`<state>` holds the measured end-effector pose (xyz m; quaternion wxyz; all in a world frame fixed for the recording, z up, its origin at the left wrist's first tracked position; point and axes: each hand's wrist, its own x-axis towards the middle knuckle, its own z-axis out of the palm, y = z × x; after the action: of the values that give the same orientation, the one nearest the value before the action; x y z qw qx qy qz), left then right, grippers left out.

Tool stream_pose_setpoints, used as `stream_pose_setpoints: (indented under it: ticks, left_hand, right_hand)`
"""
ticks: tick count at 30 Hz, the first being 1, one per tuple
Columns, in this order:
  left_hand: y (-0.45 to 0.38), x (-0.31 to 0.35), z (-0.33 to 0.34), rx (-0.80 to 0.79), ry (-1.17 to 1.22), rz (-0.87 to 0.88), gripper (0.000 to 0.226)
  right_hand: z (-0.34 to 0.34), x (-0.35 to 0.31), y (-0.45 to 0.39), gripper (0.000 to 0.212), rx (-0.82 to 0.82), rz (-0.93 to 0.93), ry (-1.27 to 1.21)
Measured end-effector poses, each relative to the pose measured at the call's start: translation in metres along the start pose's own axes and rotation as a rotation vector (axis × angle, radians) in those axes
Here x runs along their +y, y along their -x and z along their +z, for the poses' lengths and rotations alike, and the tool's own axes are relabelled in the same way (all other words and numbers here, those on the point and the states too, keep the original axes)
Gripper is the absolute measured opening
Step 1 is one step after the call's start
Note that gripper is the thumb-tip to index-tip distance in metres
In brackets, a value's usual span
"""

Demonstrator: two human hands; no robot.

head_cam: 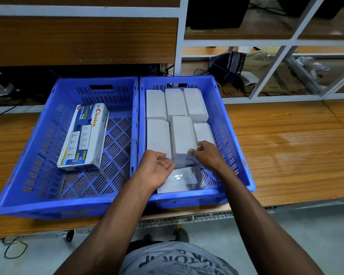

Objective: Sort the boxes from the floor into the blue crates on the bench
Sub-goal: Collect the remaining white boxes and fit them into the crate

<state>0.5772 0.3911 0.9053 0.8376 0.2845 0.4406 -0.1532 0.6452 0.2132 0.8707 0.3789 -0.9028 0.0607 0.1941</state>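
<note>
right crate | plain white boxes lying in rows | right hand pinching middle box | left hand hovering, fingers relaxed

bench: wood-grain top reflecting light at right
shelving: white frame standing far, wooden panels
floor: grey, lying near

Left hand: palm up, fingers relaxed and loosely curled, holding nothing.
Right hand: palm down, fingers bent.
Forearms: both extended forward.
</note>
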Motion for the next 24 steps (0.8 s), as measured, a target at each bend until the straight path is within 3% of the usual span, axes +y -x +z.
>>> stream_pose_setpoints:
  ticks: [4, 16, 21, 24]
  left_hand:
    - [-0.001, -0.002, -0.003, 0.008, -0.008, -0.008, 0.015]
    - [0.0, -0.012, 0.0, 0.044, -0.171, -0.025, 0.039]
    - [-0.004, -0.023, 0.011, 0.015, -0.173, -0.061, 0.046]
    - [-0.011, -0.026, 0.015, 0.008, -0.17, -0.069, 0.038]
  right_hand:
    - [0.004, -0.005, -0.004, 0.062, 0.001, 0.009, 0.002]
    - [0.01, -0.003, -0.009, 0.054, -0.035, 0.05, -0.103]
    - [0.013, -0.004, -0.011, 0.065, -0.039, 0.054, -0.104]
    - [0.013, -0.004, -0.012, 0.067, -0.042, 0.069, -0.126]
